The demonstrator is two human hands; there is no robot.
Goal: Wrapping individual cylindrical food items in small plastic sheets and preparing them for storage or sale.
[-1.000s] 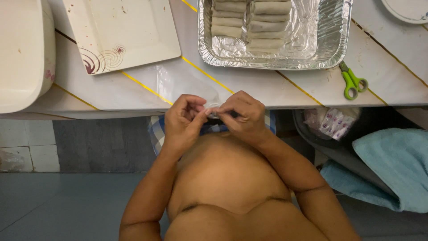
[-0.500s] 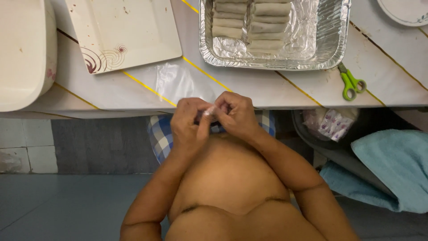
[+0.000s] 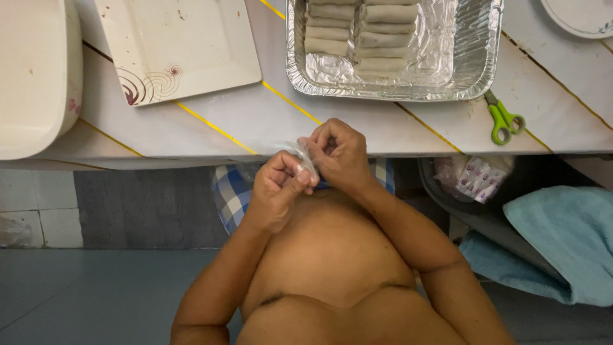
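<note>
At the near edge of the table (image 3: 268, 121), from left to right:

Far left corner: a white tub (image 3: 32, 76) sits partly over the table's left end, only its rounded side in view.

Left of centre: a square white plate (image 3: 179, 45) with a dark red swirl in its near corner lies flat, its surface speckled with a few crumbs.

Left hand (image 3: 278, 188): curled closed just off the near edge, thumb and fingers pinching a small piece of clear plastic wrap (image 3: 305, 156).

Plastic wrap: held between both hands right over the table's near edge, crumpled and see-through; its exact shape cannot be told.

Right hand (image 3: 341, 153): also closed, fingertips bent in on the same wrap, touching the left hand.

Centre, far side: a foil tray (image 3: 472, 57) holds two rows of pale rolls (image 3: 364, 32) packed side by side at its left half; the right half shows bare foil.

Right of the tray: green-handled scissors (image 3: 504, 118) lie on the table just beside the tray's near right corner.

Far right corner: the rim of a round white plate (image 3: 581, 16).

Below the table, right: a dark bin (image 3: 447, 191) with a printed wrapper, and a light blue towel (image 3: 562, 243) beside it.
</note>
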